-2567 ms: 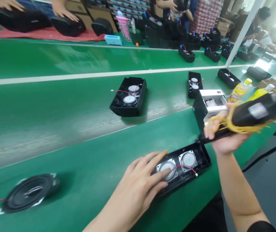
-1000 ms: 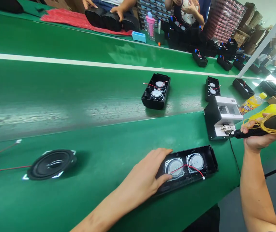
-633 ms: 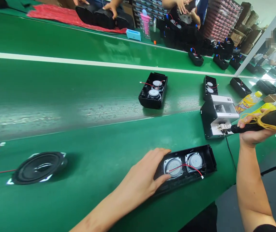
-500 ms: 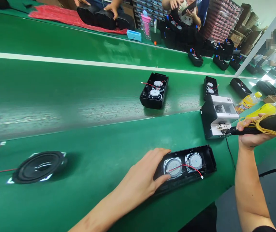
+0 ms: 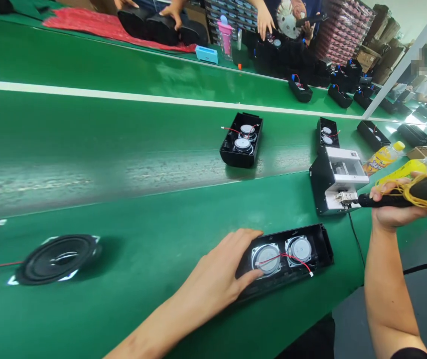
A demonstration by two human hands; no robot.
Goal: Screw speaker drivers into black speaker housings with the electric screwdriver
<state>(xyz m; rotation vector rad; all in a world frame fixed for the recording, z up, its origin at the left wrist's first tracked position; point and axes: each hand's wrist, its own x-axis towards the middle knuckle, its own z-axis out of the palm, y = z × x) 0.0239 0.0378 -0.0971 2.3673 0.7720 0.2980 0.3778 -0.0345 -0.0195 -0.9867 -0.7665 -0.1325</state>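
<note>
Left hand (image 5: 218,271) lies flat with fingers spread on the left end of the black speaker housing (image 5: 312,249): a loose, wide grip, pressing down and not wrapped around anything. Fingertips touch the rim of the nearer of the housing's two round drivers (image 5: 266,258). The housing sits open side up on the green table (image 5: 142,219), near the front edge, long axis running left to right. A thin red wire (image 5: 291,259) crosses both drivers and ends in a small white plug at the right.

Right hand (image 5: 394,212) is closed around a black electric screwdriver (image 5: 422,192), held roughly level with the tip pointing left. Yellow cord (image 5: 409,192) is wound round the tool body under the fingers. The tip touches the front slot of a small black-and-white box (image 5: 335,179) standing on the table just right of and behind the housing. So the right grip is above and to the right of the housing, apart from it; the left grip is directly on it.

A loose black speaker cone (image 5: 58,252) lies well to the left on the table, a red lead trailing off left. Another open housing (image 5: 241,144) with two drivers sits further back, and a smaller one (image 5: 327,134) beyond the box. Two yellow bottles (image 5: 383,157) lie behind the right hand. Other people's hands (image 5: 263,20) work at the far side.
</note>
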